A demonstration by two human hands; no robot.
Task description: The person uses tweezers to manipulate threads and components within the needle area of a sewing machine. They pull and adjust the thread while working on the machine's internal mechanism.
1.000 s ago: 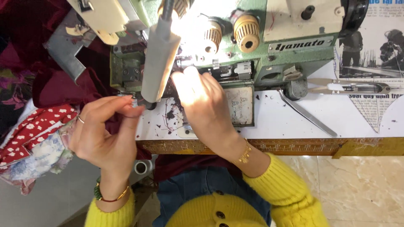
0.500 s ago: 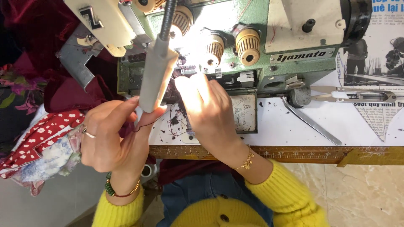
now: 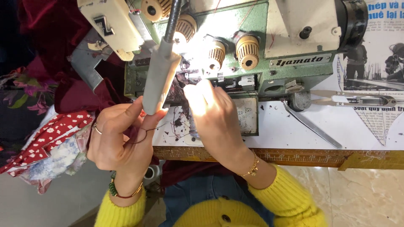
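Observation:
A green and cream overlock sewing machine (image 3: 273, 50) stands on a white table (image 3: 362, 134). My right hand (image 3: 214, 117) reaches under its brightly lit needle area, fingers pressed together at the machine; what they hold is hidden by glare. My left hand (image 3: 120, 141) hovers at the table's left edge below the grey lamp head (image 3: 159, 77), pinching a thin dark red thread (image 3: 147, 131) that loops across the palm. Dark red velvet fabric (image 3: 80, 90) hangs to the left of the machine.
Thread snips (image 3: 357, 100) lie on the table at the right, over newspaper sheets (image 3: 378, 63). A metal lever (image 3: 311, 126) slants across the table. A wooden ruler edge (image 3: 294, 156) runs along the front. Red floral cloth pieces (image 3: 50, 145) are piled at the lower left.
My left hand has drawn in closer to the lamp head with the thread looped over it. The right hand stays at the needle area. The view has shifted slightly.

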